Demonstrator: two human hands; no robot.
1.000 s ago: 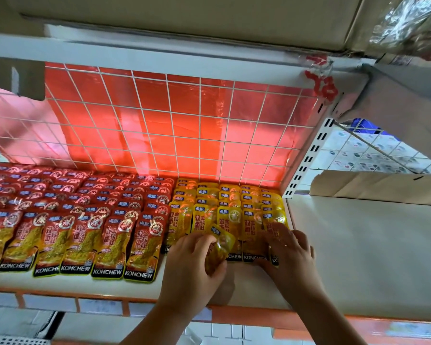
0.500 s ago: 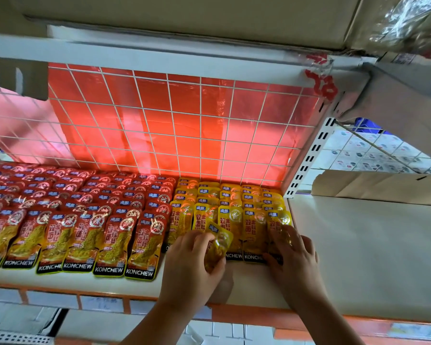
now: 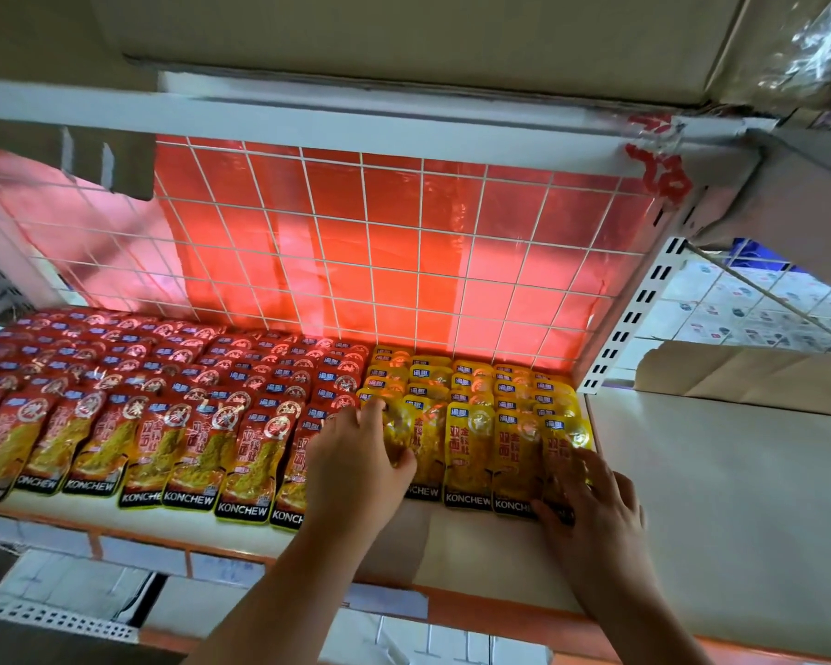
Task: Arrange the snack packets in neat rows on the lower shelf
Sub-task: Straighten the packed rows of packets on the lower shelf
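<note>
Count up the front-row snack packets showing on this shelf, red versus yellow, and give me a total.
Red packets: 7, the leftmost cut by the picture's edge
Yellow packets: 4 showing; the left hand may cover another
Total: 11

Left hand [image 3: 356, 465], right hand [image 3: 596, 513] and both forearms are bare.

Free room on the white surface [image 3: 720, 477] right of the yellow packets [image 3: 471, 443]; wire grid [image 3: 368, 261] behind, upper shelf [image 3: 356, 123] overhead.
</note>
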